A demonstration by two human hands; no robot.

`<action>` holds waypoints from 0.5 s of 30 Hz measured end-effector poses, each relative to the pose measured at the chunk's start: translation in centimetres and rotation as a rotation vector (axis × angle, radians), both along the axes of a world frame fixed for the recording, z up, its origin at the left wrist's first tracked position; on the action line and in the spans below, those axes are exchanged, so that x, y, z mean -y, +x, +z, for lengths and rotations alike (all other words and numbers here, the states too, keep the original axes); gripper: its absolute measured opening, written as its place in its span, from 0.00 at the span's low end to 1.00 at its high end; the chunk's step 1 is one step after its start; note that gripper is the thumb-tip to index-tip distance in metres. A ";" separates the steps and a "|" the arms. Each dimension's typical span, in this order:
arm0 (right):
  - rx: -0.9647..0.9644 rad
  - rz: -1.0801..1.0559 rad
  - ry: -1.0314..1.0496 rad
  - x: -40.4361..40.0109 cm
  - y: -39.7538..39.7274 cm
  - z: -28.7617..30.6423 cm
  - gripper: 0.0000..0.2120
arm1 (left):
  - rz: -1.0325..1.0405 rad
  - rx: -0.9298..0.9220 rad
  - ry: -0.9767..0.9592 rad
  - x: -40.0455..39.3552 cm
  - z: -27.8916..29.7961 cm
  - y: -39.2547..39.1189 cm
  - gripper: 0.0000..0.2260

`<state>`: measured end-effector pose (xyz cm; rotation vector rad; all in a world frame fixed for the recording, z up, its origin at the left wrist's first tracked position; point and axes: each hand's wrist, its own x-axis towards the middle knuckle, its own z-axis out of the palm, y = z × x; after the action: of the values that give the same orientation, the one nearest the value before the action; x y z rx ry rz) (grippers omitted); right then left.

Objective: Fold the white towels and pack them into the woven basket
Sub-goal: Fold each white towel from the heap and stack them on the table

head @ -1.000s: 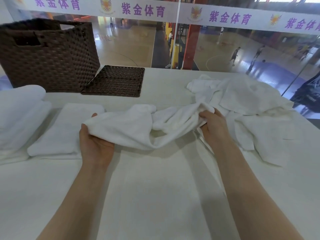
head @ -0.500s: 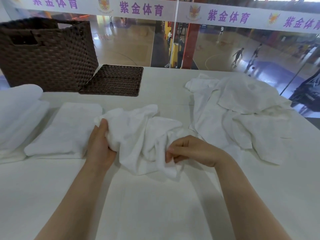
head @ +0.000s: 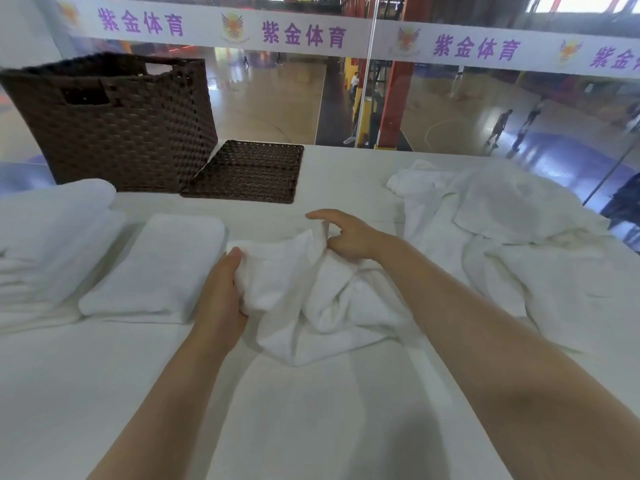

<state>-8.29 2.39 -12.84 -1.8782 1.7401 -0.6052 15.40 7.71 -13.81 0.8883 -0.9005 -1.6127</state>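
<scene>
A crumpled white towel (head: 322, 306) lies bunched at the table's middle. My left hand (head: 221, 292) grips its left edge, thumb on top. My right hand (head: 346, 233) pinches the towel's far edge, with the index finger stretched out to the left. A folded white towel (head: 156, 268) lies flat just left of my left hand. Further left sits a stack of folded towels (head: 52, 237). The dark brown woven basket (head: 114, 123) stands at the back left; its inside is hidden from here.
The basket's woven lid (head: 249, 171) lies flat to the right of the basket. A heap of unfolded white towels (head: 512, 230) spreads over the right side of the white table (head: 311, 410). Behind the table's far edge is a glass wall.
My right hand has moved from the towel's near right part up to its far edge. The left hand kept its grip and shifted slightly. The towel is more bunched than a second ago.
</scene>
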 end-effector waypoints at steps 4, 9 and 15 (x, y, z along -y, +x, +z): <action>-0.095 0.023 0.099 1.5 0.0 0.3 0.17 | 0.104 0.018 -0.058 0.7 0.5 2.0 0.12; -0.209 -0.080 -0.039 1.5 -2.1 1.0 0.07 | 0.313 0.084 -0.136 1.9 0.6 5.0 0.11; -0.176 -0.310 0.029 -1.2 -2.1 2.0 0.14 | 0.494 -0.059 -0.028 3.0 1.5 7.3 0.07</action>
<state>-10.37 3.63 -10.80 -1.6981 2.1660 -0.5347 22.67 4.66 -12.28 0.9505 -0.5999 -1.1884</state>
